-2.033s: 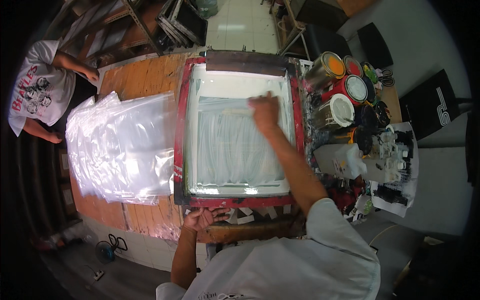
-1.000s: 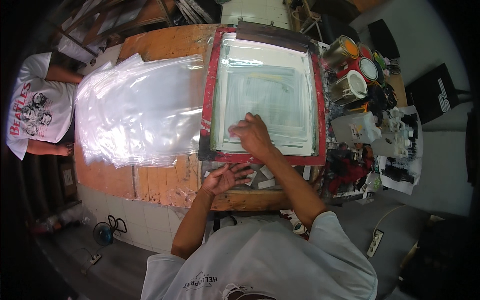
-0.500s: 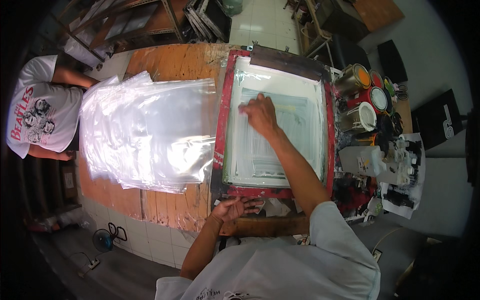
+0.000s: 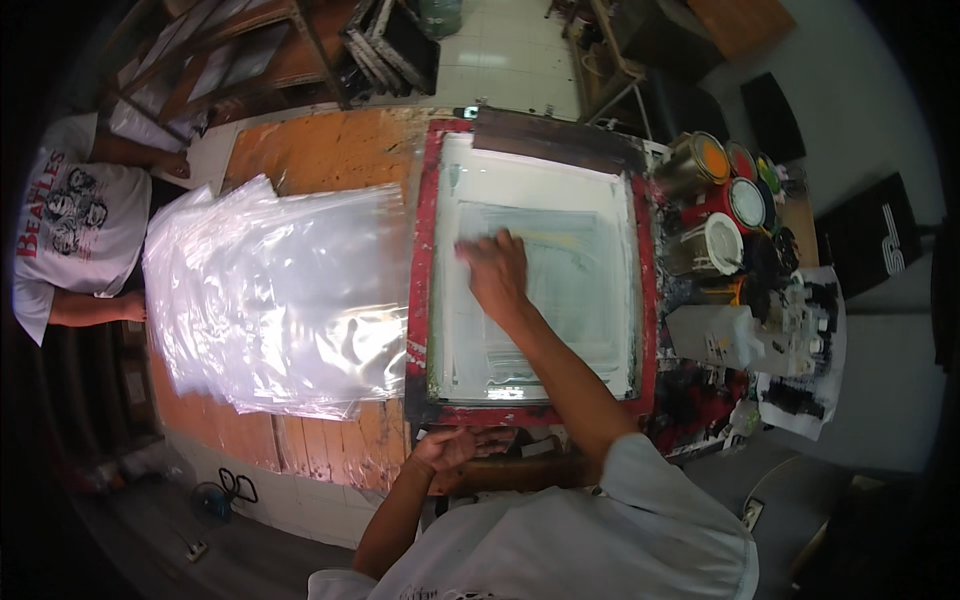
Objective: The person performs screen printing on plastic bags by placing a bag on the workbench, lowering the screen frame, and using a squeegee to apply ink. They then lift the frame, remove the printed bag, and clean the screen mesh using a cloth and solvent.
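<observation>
A red-edged screen printing frame (image 4: 424, 240) lies flat on the table in front of me, its pale mesh (image 4: 560, 290) smeared with wet, whitish streaks. Over the left part of the mesh is my right hand (image 4: 497, 270), fingers curled in. A small pinkish bit shows at its fingertips, too blurred to name. Beside the frame's near edge rests my left hand (image 4: 462, 447), palm up, fingers stretched out and holding nothing. A dark wooden bar (image 4: 555, 138) lies across the frame's far end.
Left of the frame, a loose stack of clear plastic sheets (image 4: 290, 290) covers the wooden table (image 4: 320, 140). A co-worker (image 4: 85, 220) stands at its left end. Several paint cans (image 4: 722, 240) and a whitish plastic jug (image 4: 700, 335) crowd the right side. More frames (image 4: 395, 45) lean beyond the table.
The whole view has shifted, so the table appears lower and further left. My right hand has moved slightly nearer me over the mesh. The co-worker's far hand has come away from the sheets.
</observation>
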### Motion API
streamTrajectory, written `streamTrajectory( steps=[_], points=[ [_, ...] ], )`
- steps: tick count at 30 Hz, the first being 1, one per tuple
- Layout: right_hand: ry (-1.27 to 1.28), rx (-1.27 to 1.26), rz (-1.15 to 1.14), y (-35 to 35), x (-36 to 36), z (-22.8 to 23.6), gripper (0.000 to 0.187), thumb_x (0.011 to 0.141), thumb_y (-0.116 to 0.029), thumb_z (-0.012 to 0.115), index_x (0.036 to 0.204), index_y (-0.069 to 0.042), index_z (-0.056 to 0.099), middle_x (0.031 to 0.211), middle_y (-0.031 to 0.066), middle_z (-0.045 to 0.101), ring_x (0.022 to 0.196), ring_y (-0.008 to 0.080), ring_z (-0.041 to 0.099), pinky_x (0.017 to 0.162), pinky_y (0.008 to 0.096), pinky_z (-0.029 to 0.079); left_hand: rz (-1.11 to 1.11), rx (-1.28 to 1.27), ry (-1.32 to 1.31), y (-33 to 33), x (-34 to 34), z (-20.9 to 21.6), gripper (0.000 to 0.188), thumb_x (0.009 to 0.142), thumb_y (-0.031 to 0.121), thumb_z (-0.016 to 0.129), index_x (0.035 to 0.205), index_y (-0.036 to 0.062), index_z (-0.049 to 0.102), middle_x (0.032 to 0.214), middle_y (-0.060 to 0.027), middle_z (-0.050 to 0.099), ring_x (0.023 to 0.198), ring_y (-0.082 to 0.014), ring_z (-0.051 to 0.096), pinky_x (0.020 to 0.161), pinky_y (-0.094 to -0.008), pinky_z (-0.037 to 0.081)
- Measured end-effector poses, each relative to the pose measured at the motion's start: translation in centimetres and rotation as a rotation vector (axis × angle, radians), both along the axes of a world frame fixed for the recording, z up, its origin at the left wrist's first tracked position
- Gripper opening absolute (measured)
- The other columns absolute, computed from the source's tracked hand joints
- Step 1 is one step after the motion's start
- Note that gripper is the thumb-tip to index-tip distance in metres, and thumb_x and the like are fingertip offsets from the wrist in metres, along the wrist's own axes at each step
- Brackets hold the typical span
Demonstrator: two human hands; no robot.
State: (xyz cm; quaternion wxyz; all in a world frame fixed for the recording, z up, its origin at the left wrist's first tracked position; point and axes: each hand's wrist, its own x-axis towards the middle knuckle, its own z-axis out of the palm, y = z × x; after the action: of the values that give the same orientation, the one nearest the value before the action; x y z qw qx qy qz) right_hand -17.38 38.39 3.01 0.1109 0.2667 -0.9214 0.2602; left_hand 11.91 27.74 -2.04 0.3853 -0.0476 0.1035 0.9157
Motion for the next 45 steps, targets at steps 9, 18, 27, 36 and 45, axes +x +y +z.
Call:
streamTrajectory(
  steps=[9,18,27,36,45],
  points=[
    [-0.037,0.306,-0.195,2.4,-6.0,-1.2,0.016,0.089,-0.016,0.062,0.097,-0.014,0.076,0.102,0.0078,0.072,0.114,0.0315,0.06,0.1,0.0513,0.043,0.08,-0.02,-0.028,0.3,0.4,-0.6,0.075,0.094,0.05,0.059,0.152,0.005,0.046,0.159,-0.0183,0.041,0.149,-0.042,0.033,0.122,-0.0658,0.018],
    [0.148,0.137,-0.196,16.3,-3.0,-2.2,0.03,0.075,0.002,0.065,0.095,-0.014,0.08,0.084,0.0088,0.07,0.083,0.0309,0.06,0.076,0.0436,0.045,0.056,-0.05,-0.043,0.1,-0.3,-0.1,0.077,0.093,0.047,0.062,0.155,0.0056,0.041,0.157,-0.0172,0.045,0.148,-0.0419,0.035,0.121,-0.065,0.021],
    [0.293,-0.174,-0.294,11.7,-5.4,-5.1,0.028,0.077,0.005,0.064,0.095,-0.011,0.079,0.088,0.0094,0.073,0.087,0.0307,0.065,0.082,0.047,0.047,0.058,-0.085,-0.006,0.2,-0.6,0.5,0.073,0.095,0.048,0.058,0.152,0.0052,0.045,0.157,-0.0155,0.046,0.148,-0.0431,0.034,0.121,-0.067,0.019],
    [0.191,-0.251,-0.006,6.7,-0.2,-3.6,0.036,0.075,0.008,0.061,0.098,-0.015,0.076,0.093,0.003,0.073,0.089,0.0285,0.06,0.086,0.0456,0.044,0.09,-0.052,-0.011,0.5,-0.2,0.4,0.067,0.098,0.047,0.057,0.149,0.0057,0.05,0.158,-0.0137,0.044,0.152,-0.0426,0.027,0.122,-0.0646,0.018],
    [0.102,0.138,0.056,13.2,-5.4,-0.6,0.036,0.077,0.006,0.062,0.093,-0.02,0.08,0.086,0.0044,0.072,0.086,0.0284,0.06,0.08,0.0421,0.045,0.095,-0.054,-0.034,0.1,0.7,-1.1,0.068,0.095,0.048,0.06,0.147,0.0051,0.052,0.158,-0.0139,0.045,0.151,-0.0439,0.027,0.121,-0.0667,0.018]
  ],
)
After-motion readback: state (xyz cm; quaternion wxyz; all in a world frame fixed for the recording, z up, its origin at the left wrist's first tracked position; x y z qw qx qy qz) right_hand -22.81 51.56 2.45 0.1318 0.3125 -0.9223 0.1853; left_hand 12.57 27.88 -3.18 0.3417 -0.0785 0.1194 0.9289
